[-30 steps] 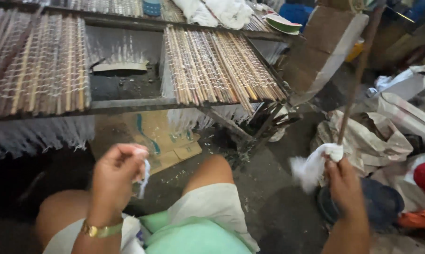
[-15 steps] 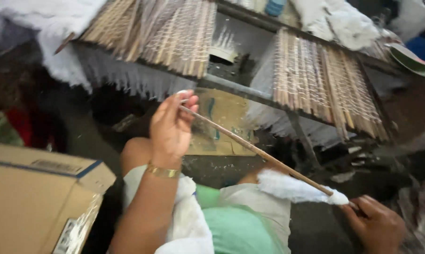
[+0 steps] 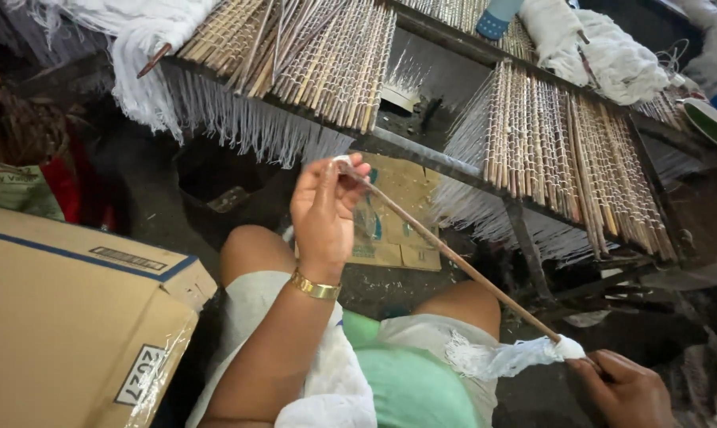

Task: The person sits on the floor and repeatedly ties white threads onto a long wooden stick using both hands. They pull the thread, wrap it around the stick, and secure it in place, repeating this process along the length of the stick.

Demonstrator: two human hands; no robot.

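A long thin brown wooden stick [image 3: 454, 257] runs slantwise across the person's lap, from upper left down to lower right. The left hand [image 3: 327, 210] is raised and closed on the stick's upper tip, fingertips pinching it where a small bit of white thread shows. The right hand [image 3: 620, 388], low at the frame's corner, grips the lower end, just where a wad of frayed white cloth [image 3: 509, 357] is wrapped round the stick and trails toward the knee.

The step in hand looks like dressing the stick with white material at its ends, both hands steadying it. A next move would likely call for keeping the stick taut between the hands while the wrap is tightened.

Beyond the knees stands a dark metal rack [image 3: 446, 158] carrying two mats of bound bamboo sticks with white thread fringes [image 3: 549, 143] hanging down. A brown cardboard box [image 3: 65, 317] sits beside the left thigh, flattened cardboard [image 3: 398, 222] lying on the floor below the rack.
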